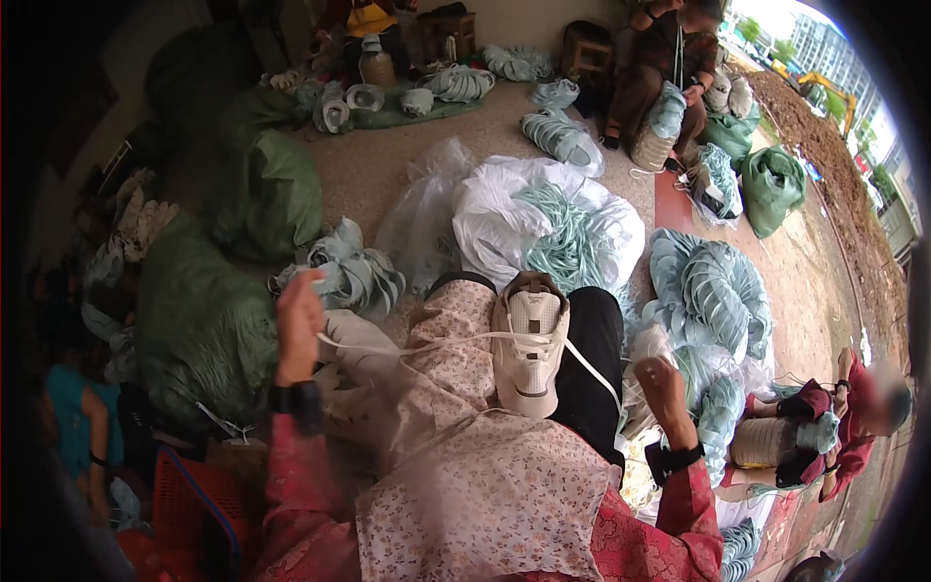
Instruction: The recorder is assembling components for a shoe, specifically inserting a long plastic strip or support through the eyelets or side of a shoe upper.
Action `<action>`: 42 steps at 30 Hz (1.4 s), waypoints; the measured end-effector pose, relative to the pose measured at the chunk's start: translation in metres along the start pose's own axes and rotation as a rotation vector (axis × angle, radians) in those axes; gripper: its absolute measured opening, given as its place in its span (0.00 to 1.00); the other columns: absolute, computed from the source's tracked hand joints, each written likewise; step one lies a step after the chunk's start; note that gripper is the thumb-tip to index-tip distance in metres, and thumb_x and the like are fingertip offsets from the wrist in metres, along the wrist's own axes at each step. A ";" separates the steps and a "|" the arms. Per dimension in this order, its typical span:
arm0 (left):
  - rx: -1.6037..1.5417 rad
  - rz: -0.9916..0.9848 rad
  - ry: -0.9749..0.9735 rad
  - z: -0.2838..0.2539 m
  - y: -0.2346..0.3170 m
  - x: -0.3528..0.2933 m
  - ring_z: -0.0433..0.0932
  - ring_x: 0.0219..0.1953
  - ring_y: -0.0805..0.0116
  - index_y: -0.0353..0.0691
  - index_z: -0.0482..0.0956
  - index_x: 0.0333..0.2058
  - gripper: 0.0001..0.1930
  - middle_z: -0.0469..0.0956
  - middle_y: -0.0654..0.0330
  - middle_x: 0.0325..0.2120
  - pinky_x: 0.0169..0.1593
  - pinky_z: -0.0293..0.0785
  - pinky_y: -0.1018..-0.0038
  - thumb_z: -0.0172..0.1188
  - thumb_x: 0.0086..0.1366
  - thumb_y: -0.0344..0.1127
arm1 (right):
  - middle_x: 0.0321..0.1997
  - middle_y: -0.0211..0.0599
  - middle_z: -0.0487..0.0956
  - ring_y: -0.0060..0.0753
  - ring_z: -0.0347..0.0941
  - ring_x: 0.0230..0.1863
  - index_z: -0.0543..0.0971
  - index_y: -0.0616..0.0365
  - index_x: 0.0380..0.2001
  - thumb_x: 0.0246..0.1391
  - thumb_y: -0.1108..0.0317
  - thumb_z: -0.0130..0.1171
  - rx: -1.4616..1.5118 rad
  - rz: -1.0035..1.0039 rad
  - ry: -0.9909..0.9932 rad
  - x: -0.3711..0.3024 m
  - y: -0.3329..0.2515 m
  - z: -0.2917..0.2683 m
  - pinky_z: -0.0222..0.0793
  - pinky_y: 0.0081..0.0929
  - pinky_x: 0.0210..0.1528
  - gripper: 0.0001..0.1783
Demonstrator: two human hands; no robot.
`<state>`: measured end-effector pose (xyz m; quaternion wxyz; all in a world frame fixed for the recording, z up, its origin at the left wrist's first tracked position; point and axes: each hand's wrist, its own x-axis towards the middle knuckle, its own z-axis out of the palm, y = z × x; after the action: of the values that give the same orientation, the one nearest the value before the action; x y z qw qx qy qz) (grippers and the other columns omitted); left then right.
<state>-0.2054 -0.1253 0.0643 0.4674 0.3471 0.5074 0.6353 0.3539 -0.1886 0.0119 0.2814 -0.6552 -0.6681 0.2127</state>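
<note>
A beige and white sneaker (531, 364) rests on my lap, over a floral apron (475, 495) and dark trousers. A pale flat shoelace (417, 346) runs out from its upper part to both sides. Off to the left, my left hand (299, 325) is closed on one stretch of the lace, drawn nearly straight. To the right, the other stretch slants down from the shoe toward my right hand (664, 393), whose fingers are pinched together on it; the exact grip there is small and partly hidden. Both hands are held well apart from the shoe.
Before my knees lies an open white sack (495, 209) with pale green laces (567, 228). Light-blue shoe uppers (713, 291) are piled at right. Green sacks (204, 320) and a red basket (199, 504) stand at left. Several people sit around, one with strung parts (662, 126).
</note>
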 end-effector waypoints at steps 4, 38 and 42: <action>0.377 0.185 -0.413 0.089 -0.036 -0.021 0.59 0.18 0.85 0.39 0.79 0.34 0.12 0.60 0.74 0.17 0.23 0.55 0.82 0.49 0.71 0.36 | 0.39 0.42 0.77 0.44 0.77 0.32 0.78 0.61 0.37 0.55 0.67 0.61 -0.025 -0.486 0.152 0.048 -0.069 0.027 0.73 0.32 0.36 0.10; 1.001 0.734 -0.689 0.167 -0.086 -0.057 0.74 0.30 0.55 0.40 0.71 0.22 0.09 0.73 0.57 0.20 0.41 0.62 0.62 0.55 0.61 0.34 | 0.35 0.62 0.78 0.62 0.76 0.41 0.67 0.69 0.56 0.62 0.55 0.46 0.173 -0.175 -0.174 0.088 -0.080 0.086 0.70 0.43 0.43 0.29; 1.050 0.805 -0.625 0.174 -0.083 -0.062 0.74 0.28 0.55 0.40 0.71 0.21 0.09 0.72 0.56 0.19 0.40 0.61 0.62 0.54 0.60 0.34 | 0.35 0.63 0.78 0.62 0.76 0.40 0.68 0.69 0.54 0.61 0.55 0.46 0.206 -0.210 -0.153 0.088 -0.076 0.088 0.70 0.44 0.42 0.28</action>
<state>-0.0058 -0.1240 0.0284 0.0928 0.8499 0.4213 0.3025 0.2406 -0.0977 0.0043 0.3159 -0.5314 -0.7269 0.2991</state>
